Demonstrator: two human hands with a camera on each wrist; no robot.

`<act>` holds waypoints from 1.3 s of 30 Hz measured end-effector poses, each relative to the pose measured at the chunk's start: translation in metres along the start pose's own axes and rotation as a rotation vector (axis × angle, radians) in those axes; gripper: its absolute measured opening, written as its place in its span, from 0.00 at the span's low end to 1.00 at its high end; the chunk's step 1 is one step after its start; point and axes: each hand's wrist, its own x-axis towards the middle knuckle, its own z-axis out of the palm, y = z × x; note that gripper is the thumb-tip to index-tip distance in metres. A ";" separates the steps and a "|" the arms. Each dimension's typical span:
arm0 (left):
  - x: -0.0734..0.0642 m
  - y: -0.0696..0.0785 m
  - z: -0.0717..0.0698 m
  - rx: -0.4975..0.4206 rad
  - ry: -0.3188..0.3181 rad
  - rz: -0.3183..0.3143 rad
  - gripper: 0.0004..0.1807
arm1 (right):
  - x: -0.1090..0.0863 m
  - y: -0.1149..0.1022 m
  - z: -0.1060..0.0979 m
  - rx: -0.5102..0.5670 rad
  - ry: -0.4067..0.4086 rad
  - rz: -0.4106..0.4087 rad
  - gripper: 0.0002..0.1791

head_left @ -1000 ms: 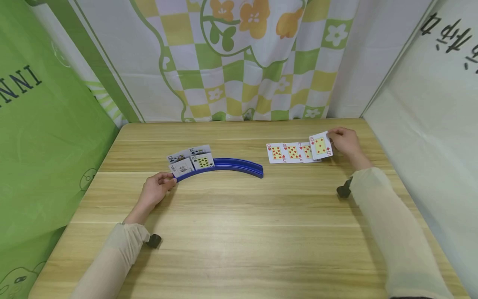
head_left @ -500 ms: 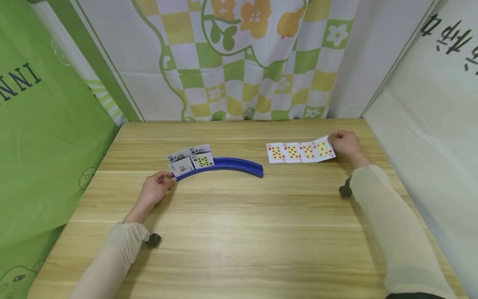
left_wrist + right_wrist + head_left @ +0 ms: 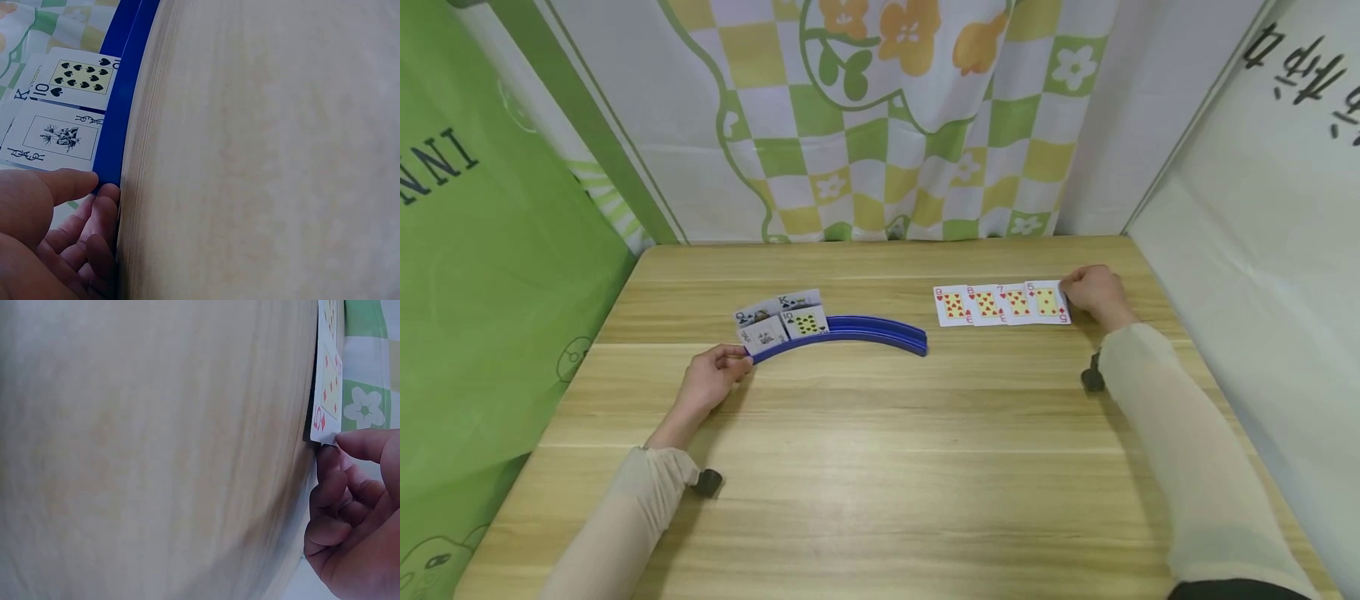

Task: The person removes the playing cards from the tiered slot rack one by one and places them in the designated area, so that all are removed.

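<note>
Nearest, 2 pale sleeves (image 3: 625, 517) reach in over the wooden table (image 3: 880, 467), each with a small black object at the wrist. The left hand (image 3: 707, 382) pinches the left end of the blue card holder (image 3: 880, 337), thumb and fingers closed on its tip. The holder curves across the table left of the middle, its right part showing bare grooves. In its front groove stand a joker (image 3: 765, 335), nearest the hand, and the 10 of spades (image 3: 806, 323) just beside it. Behind them lean a queen (image 3: 757, 313) and a king (image 3: 799, 298), their lower parts hidden. Farther out, to the right, the right hand (image 3: 1097, 292) pinches the right edge of the 5 of diamonds (image 3: 1047, 302) between thumb and fingertip. That card ends a face-up row on the table, with the 7 of hearts (image 3: 1017, 303), 8 of hearts (image 3: 986, 305) and 9 of hearts (image 3: 952, 306) running leftward beside it. Beyond the table's far edge hangs a checked curtain (image 3: 917, 167) in green, yellow and white, with orange flowers above.
</note>
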 end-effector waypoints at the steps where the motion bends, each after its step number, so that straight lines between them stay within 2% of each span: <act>1: 0.000 0.000 0.000 -0.002 0.000 0.001 0.21 | 0.000 0.000 -0.001 -0.002 -0.006 0.006 0.24; 8: 0.000 -0.002 0.000 0.003 0.003 0.004 0.21 | -0.003 0.000 -0.003 -0.005 -0.027 0.026 0.25; 18: 0.000 -0.002 0.000 0.005 0.005 0.014 0.21 | 0.000 0.004 -0.002 0.004 0.002 0.041 0.23; 24: 0.000 -0.002 0.000 -0.002 0.002 0.007 0.21 | -0.002 0.002 -0.002 0.026 0.008 0.018 0.24; 39: 0.002 -0.003 0.001 -0.015 0.001 0.009 0.21 | -0.009 -0.019 0.001 0.142 0.001 -0.044 0.25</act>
